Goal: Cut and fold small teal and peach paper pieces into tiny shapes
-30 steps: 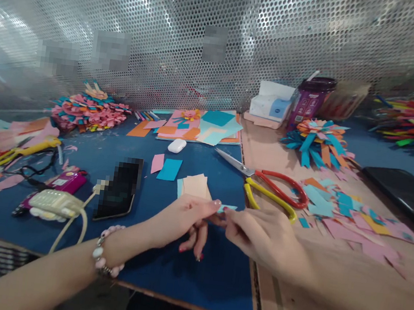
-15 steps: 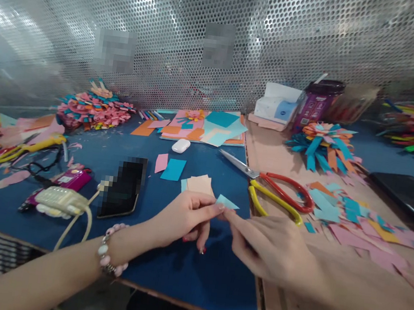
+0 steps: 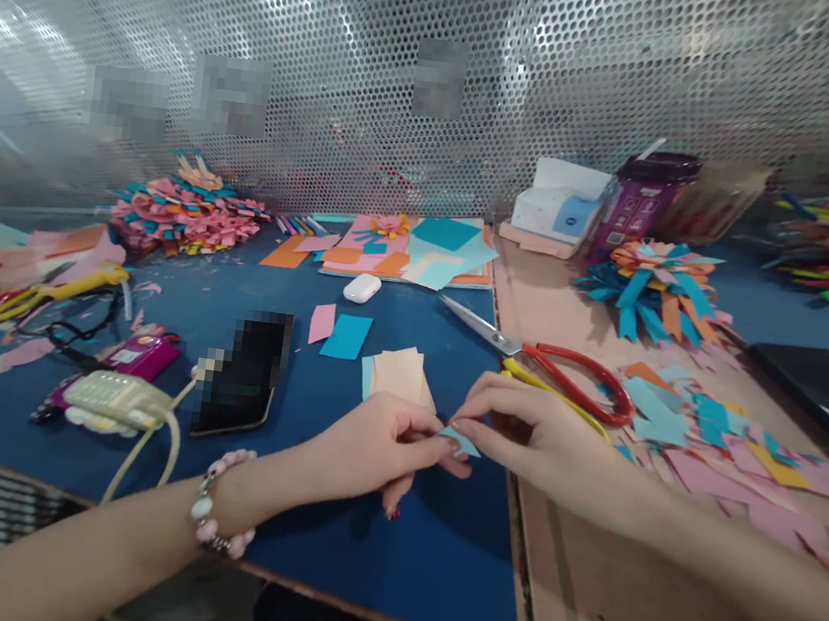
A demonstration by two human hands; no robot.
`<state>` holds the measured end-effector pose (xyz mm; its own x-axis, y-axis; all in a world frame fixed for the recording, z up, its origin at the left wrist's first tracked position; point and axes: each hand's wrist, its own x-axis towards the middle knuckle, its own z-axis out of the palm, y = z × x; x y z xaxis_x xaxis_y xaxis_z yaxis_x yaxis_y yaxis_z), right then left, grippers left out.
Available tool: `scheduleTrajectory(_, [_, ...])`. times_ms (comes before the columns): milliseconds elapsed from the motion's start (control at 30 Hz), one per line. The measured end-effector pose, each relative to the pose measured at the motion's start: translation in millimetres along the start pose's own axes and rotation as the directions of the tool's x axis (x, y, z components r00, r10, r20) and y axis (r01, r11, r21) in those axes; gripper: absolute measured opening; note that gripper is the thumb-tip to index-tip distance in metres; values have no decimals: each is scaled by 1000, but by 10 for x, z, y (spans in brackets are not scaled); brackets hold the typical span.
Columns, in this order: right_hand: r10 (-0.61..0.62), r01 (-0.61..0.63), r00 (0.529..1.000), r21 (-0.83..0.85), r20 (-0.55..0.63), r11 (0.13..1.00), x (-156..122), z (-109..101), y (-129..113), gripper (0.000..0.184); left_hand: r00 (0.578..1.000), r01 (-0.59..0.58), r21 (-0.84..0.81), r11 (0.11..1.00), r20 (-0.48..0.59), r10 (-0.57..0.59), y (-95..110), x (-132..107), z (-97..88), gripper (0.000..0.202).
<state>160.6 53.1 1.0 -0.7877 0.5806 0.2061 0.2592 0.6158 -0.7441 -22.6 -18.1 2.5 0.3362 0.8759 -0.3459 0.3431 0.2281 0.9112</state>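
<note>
Well, pale-blue paper [image 3: 466, 444] in left hand's [image 3: 381, 445] and right hand's [image 3: 539, 435] pinch; purple cup's [image 3: 634, 209] lettering seemingly illegible.

A blue tabletop [image 3: 442, 576] meets a pale wooden top [image 3: 619, 618] at right. On the blue, at left, lies a black smartphone [image 3: 234, 394]; nearer the middle, a stack of peach paper slips [image 3: 400, 376], with a white earbud case [image 3: 362, 288] farther back. Red-and-yellow-handled scissors [image 3: 507, 345] straddle the seam; cut paper scraps [image 3: 710, 419] litter the wood at right
</note>
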Motion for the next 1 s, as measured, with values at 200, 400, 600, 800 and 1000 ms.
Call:
scheduleTrajectory(200, [51, -49, 993, -21, 110, 999, -10, -75, -4, 11, 998, 32, -12, 999, 50, -32, 24, 13, -10, 33])
scheduleTrajectory(400, [-17, 23, 994, -56, 106, 998, -25, -53, -46, 13, 997, -7, -3, 1000, 82, 7, 37, 20, -4, 31])
scheduleTrajectory(600, [-254, 242, 967, -290, -7, 926, -88, 55, 34, 15, 997, 0, -95, 995, 80, 8, 2, 24, 5, 25])
scheduleTrajectory(800, [-461, 415, 886, -536, 53, 736, -132, 60, 123, 20, 999, -3, -117, 993, 39, 8, -37, 11, 26, 23])
scheduleTrajectory(1000, [-546, 388, 837, -746, 39, 541, -205, 144, 17, 19, 999, 0, -211, 978, 38, 8, -80, 15, 24, 28])
